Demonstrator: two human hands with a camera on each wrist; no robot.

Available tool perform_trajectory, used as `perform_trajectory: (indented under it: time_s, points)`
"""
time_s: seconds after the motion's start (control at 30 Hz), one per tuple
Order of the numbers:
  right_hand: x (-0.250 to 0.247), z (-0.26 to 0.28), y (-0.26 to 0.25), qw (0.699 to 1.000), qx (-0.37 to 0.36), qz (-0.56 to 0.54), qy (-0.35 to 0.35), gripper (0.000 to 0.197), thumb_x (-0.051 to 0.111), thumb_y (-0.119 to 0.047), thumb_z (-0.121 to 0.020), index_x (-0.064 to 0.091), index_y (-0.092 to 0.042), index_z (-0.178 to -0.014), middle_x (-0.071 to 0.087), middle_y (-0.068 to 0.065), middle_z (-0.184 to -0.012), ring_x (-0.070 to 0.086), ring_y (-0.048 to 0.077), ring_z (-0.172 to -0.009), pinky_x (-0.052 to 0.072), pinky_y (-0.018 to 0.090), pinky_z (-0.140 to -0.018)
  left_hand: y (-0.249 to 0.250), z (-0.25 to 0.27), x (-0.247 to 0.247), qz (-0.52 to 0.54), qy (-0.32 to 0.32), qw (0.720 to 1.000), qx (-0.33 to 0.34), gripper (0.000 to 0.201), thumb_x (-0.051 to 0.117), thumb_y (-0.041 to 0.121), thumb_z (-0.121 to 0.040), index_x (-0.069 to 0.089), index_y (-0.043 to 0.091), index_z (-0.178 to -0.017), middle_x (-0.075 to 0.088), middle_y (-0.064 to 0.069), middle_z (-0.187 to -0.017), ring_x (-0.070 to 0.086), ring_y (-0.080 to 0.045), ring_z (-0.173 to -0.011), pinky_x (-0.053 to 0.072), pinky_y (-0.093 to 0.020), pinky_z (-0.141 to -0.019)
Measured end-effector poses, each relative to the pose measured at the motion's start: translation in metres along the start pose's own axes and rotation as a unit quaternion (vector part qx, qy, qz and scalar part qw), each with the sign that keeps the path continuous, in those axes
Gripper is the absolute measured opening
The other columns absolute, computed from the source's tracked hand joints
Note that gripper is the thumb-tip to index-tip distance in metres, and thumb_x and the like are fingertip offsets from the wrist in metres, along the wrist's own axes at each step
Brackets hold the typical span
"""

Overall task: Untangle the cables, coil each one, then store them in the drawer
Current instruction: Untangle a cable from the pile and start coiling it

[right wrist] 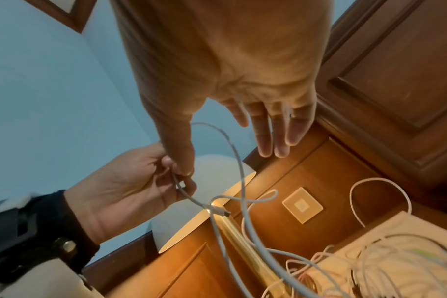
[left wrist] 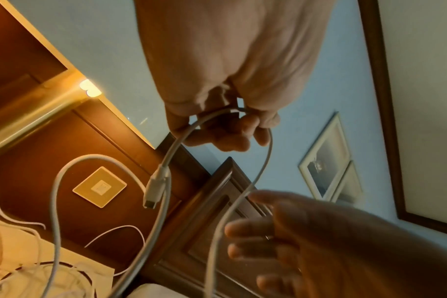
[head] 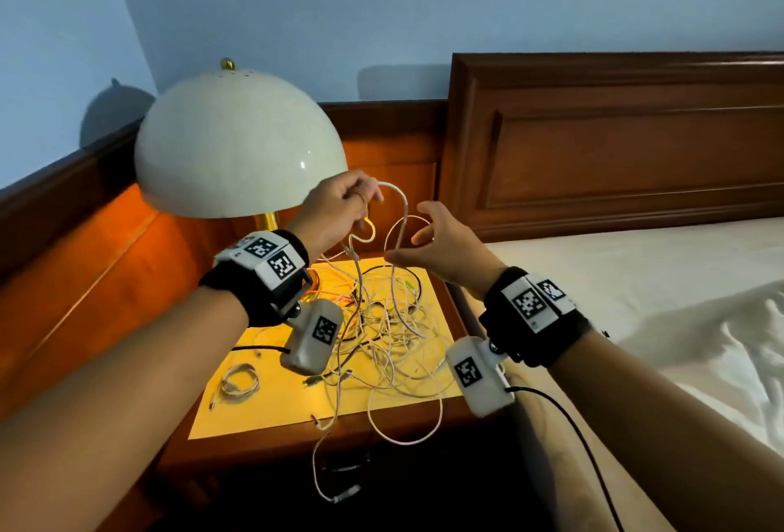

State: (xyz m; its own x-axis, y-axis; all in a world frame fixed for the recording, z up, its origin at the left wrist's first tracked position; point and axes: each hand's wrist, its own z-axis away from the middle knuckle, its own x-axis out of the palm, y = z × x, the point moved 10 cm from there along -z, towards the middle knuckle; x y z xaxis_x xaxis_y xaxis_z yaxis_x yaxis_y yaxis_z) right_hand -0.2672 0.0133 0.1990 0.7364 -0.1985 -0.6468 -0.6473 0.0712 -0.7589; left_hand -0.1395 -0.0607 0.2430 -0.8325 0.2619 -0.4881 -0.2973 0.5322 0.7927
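Pinched in the left hand (head: 339, 202), the white cable (head: 401, 209) loops at frame centre, its plug (left wrist: 155, 186) dangling; the right hand (head: 441, 247) is spread beside it, holding nothing. Light and limp, it likely handles best near the plug. Below lies the cable tangle (head: 382, 332) on the tabletop (head: 271, 412), lamp (head: 237, 141) crowding upper left, bed (head: 636, 277) right.

Nothing readable here; the wrist bands (head: 271, 260) I wear and their camera housings (head: 479, 374) carry only black-and-white square marker patterns.
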Motion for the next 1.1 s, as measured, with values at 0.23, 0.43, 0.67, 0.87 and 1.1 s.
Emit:
perform_trajectory:
  time_s: [0.23,0.43,0.67,0.87,1.1]
  points:
    - [0.009,-0.014,0.006,0.99,0.009,-0.142,0.017,0.027,0.053,-0.014,-0.097,0.066,0.009,-0.089,0.065,0.017,-0.062,0.054,0.01,-0.041,0.037,0.016,-0.041,-0.03,0.01,0.02,-0.029,-0.033,0.999,-0.008,0.021,0.047,0.028,-0.1,0.061,0.023,-0.086,0.045,0.001,-0.062,0.045,-0.02,-0.062,0.037,-0.034,-0.063]
    - [-0.017,-0.012,-0.009,0.975,-0.017,-0.216,0.058,0.029,0.051,-0.013,-0.099,0.064,0.0,-0.076,0.059,0.014,-0.056,0.055,0.019,-0.047,0.046,0.022,-0.048,-0.065,0.021,0.027,-0.103,-0.056,0.992,-0.038,0.016,0.046,0.025,-0.101,0.054,0.022,-0.088,0.057,0.0,-0.072,0.056,-0.014,-0.064,0.044,-0.021,-0.057]
    - [-0.01,-0.006,-0.001,0.965,-0.029,-0.255,0.061,0.027,0.05,-0.013,-0.099,0.065,-0.001,-0.08,0.055,0.011,-0.055,0.048,0.022,-0.046,0.04,0.027,-0.048,-0.088,0.028,0.039,-0.129,-0.051,0.99,-0.028,0.023,0.041,0.013,-0.099,0.059,0.018,-0.086,0.061,0.0,-0.072,0.058,-0.016,-0.066,0.051,-0.037,-0.068]
    - [0.004,0.002,0.004,0.937,-0.062,-0.339,0.059,0.027,0.043,-0.013,-0.101,0.063,-0.008,-0.084,0.072,0.014,-0.085,0.062,0.026,-0.063,0.043,0.028,-0.052,-0.115,0.038,0.053,-0.209,-0.069,0.974,-0.059,0.021,0.041,0.018,-0.102,0.059,0.02,-0.093,0.066,0.005,-0.084,0.059,-0.011,-0.075,0.042,-0.024,-0.065]
    - [0.004,0.011,0.015,0.916,-0.069,-0.389,0.071,0.027,0.042,-0.018,-0.103,0.061,-0.008,-0.086,0.057,0.013,-0.064,0.041,0.02,-0.046,0.028,0.027,-0.047,-0.154,0.052,0.055,-0.175,-0.048,0.979,-0.092,0.023,0.044,0.019,-0.102,0.064,0.011,-0.096,0.067,-0.008,-0.102,0.056,-0.025,-0.097,0.038,-0.031,-0.077]
